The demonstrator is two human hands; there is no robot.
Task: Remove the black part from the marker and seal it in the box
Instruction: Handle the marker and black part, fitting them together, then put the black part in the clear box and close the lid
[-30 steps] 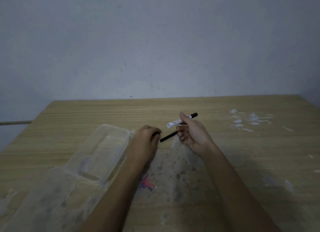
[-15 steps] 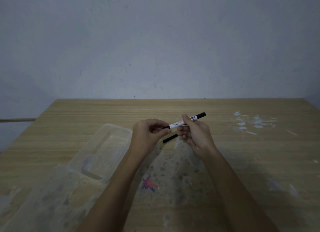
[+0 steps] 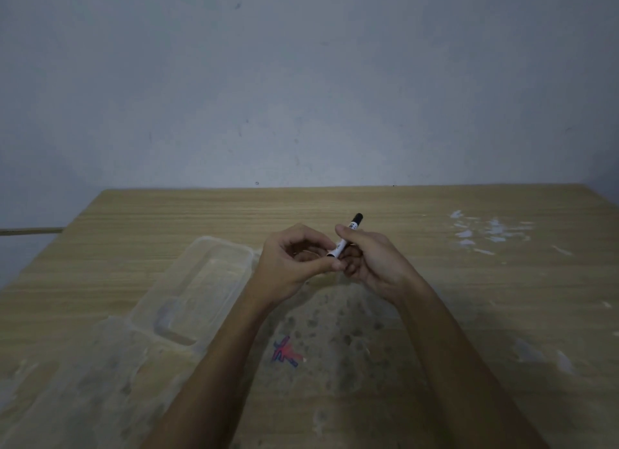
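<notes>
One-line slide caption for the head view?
Both hands, left hand and right hand, hold a white marker above the wooden table, beside an open clear plastic box.

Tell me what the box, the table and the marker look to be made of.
Box: clear, slightly cloudy plastic; the table grain shows through it. Table: pale wood or wood-look laminate, matte, with straight grain lines and white smears. Marker: probably smooth plastic, white barrel, black end.

Both hands (image 3: 291, 264) (image 3: 375, 264) together, fingers (image 3: 345, 231) curled.

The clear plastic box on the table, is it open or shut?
Open. The box lies uncovered with its hollow facing up, and nothing visible inside it.
</notes>
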